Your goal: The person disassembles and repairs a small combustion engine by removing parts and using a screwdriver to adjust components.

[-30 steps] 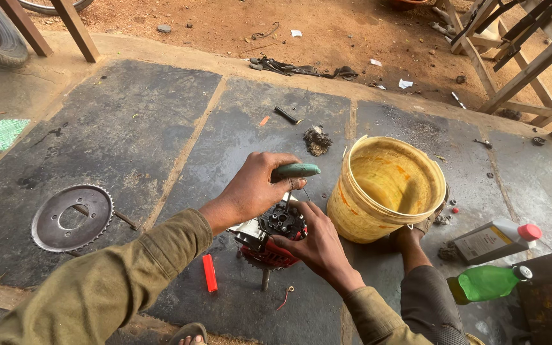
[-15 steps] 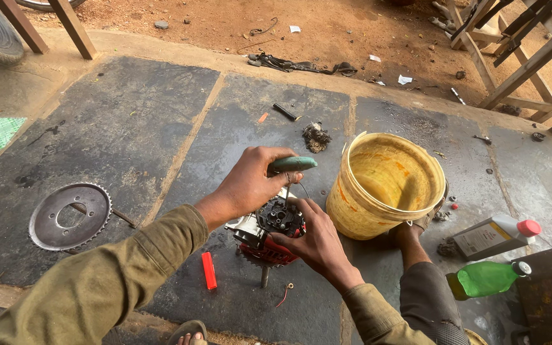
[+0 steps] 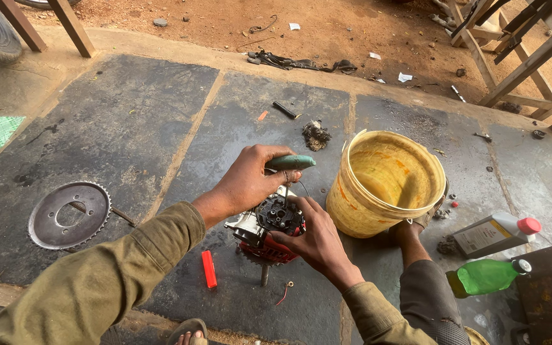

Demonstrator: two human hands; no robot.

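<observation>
Left hand [image 3: 250, 182] closed around the green handle of a screwdriver [image 3: 291, 163], handle held roughly level, thin shaft dropping down into the top of a small engine part [image 3: 269, 227]. Right hand [image 3: 314, 239] cupped against the near right side of that part, fingers [image 3: 301, 207] curled over its dark ribbed top, gripping it. Engine part: silver casing at left, black centre, red body and toothed rim beneath, standing on a short pin on the dark, oil-stained concrete slab [image 3: 129, 128]. Just right of the hands, touching neither: a yellow plastic bucket [image 3: 384, 185], upright. Just left of the part's base, a small red stick-like piece [image 3: 209, 268] flat on the slab. Well to the left, a large grey sprocket [image 3: 68, 214] lying flat. At far right, a grey oil bottle with a red cap [image 3: 496, 233] and a green bottle [image 3: 487, 276], both on their sides, near a dark metal box [image 3: 547, 287]. Beyond the slab, bare reddish earth [image 3: 352, 25] with scattered scraps.
</observation>
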